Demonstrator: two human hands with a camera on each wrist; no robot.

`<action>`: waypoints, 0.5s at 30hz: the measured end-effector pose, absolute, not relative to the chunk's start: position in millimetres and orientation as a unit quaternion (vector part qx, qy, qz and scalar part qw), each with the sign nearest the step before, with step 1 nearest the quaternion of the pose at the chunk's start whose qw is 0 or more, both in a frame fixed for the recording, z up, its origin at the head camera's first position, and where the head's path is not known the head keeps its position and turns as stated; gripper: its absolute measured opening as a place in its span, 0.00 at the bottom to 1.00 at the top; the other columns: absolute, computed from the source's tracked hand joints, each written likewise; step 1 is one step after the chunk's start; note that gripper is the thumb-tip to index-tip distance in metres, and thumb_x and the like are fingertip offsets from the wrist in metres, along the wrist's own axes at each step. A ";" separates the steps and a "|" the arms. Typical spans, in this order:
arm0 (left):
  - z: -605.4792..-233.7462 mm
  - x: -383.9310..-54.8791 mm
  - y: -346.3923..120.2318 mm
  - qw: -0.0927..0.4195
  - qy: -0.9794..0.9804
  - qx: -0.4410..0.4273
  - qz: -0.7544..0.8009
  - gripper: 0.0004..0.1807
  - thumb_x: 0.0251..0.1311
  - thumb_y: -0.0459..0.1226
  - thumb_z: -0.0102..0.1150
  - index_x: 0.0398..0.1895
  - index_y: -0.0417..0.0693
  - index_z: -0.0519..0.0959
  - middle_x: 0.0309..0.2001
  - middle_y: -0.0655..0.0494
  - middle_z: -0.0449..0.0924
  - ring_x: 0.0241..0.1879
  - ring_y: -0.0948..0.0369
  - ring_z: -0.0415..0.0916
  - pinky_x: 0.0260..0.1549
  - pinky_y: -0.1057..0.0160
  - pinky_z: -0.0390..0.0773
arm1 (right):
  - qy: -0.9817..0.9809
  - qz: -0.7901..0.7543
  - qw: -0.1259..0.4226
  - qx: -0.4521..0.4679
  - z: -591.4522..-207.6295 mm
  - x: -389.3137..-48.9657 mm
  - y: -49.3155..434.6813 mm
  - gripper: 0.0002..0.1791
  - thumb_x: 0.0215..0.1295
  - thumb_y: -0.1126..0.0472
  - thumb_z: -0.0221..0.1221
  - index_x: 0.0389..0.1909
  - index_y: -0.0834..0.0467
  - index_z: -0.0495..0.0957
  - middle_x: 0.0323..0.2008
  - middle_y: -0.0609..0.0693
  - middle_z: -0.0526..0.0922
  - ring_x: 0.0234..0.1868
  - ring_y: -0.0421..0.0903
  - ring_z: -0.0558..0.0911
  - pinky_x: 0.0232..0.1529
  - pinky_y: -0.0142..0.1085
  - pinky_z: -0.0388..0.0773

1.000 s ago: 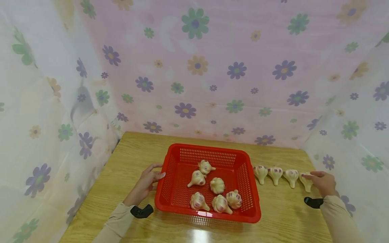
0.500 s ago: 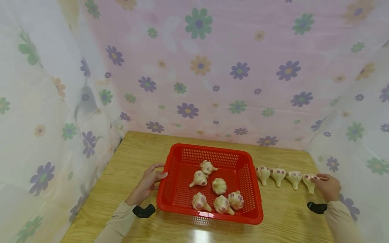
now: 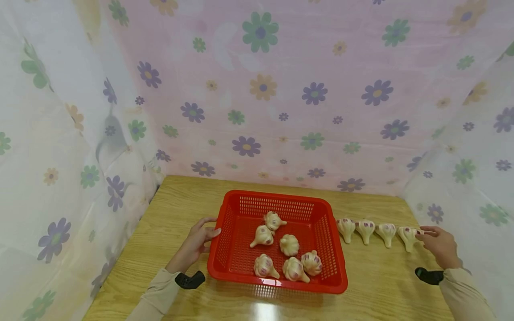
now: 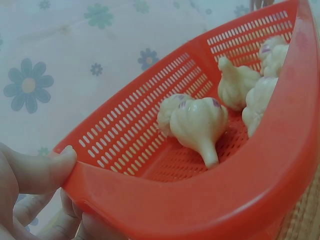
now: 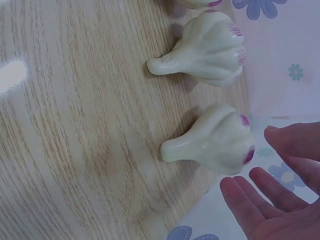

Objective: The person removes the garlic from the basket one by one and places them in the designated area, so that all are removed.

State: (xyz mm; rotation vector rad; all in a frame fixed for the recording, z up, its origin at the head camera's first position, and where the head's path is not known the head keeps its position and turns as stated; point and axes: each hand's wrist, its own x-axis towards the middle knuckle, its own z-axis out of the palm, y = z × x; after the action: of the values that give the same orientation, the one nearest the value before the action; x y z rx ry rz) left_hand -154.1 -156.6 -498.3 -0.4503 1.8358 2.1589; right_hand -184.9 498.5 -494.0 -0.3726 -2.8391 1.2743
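My left hand holds the left rim of a red plastic basket, thumb over the edge and fingers below it. Several garlic bulbs lie loose inside, pale cream with purple patches. On the table right of the basket, more garlic bulbs stand in a row, stems pointing toward me. Just beyond the rightmost garlic bulb, my right hand is spread with thumb and fingers apart and nothing between them. In the right wrist view its fingertips are close to the bulb's purple-marked end.
A wooden table carries everything. Flowered cloth hangs behind it and along both sides, near my right hand. The neighbouring garlic bulb in the row sits a short gap from the rightmost one.
My right hand has let go of the rightmost garlic bulb and drawn back to the right, its fingers opening. My left hand stays on the basket rim.
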 end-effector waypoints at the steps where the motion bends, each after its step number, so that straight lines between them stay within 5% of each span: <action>1: -498.0 -154.0 -156.6 0.134 0.633 -0.155 0.746 0.24 0.59 0.33 0.60 0.60 0.48 0.68 0.38 0.50 0.80 0.35 0.55 0.79 0.29 0.53 0.80 | -0.906 0.407 -0.001 -0.114 -492.4 -184.1 497.5 0.30 0.69 0.57 0.52 0.57 0.80 0.61 0.56 0.83 0.60 0.27 0.22 0.68 0.33 0.38 0.80; 11: -497.8 -153.8 -156.4 0.137 0.631 -0.153 0.748 0.25 0.58 0.33 0.60 0.60 0.48 0.68 0.39 0.50 0.80 0.35 0.56 0.79 0.29 0.53 0.80 | -0.921 0.384 -0.014 -0.070 -469.8 -183.1 491.4 0.28 0.71 0.55 0.50 0.56 0.78 0.64 0.53 0.80 0.66 0.30 0.26 0.71 0.32 0.38 0.79; 15: -498.6 -154.1 -157.2 0.135 0.630 -0.154 0.749 0.25 0.59 0.33 0.60 0.60 0.49 0.68 0.39 0.49 0.80 0.35 0.56 0.79 0.29 0.54 0.80 | -0.921 0.387 -0.008 -0.046 -452.7 -186.7 481.6 0.27 0.70 0.54 0.52 0.55 0.75 0.66 0.46 0.64 0.76 0.30 0.22 0.71 0.31 0.32 0.79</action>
State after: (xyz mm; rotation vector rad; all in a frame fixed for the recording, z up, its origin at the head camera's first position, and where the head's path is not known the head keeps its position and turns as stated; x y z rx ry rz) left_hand -154.1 -157.2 -498.6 -0.4461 1.8253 2.1692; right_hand -186.7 481.6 -452.7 -0.1457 -2.9073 1.2209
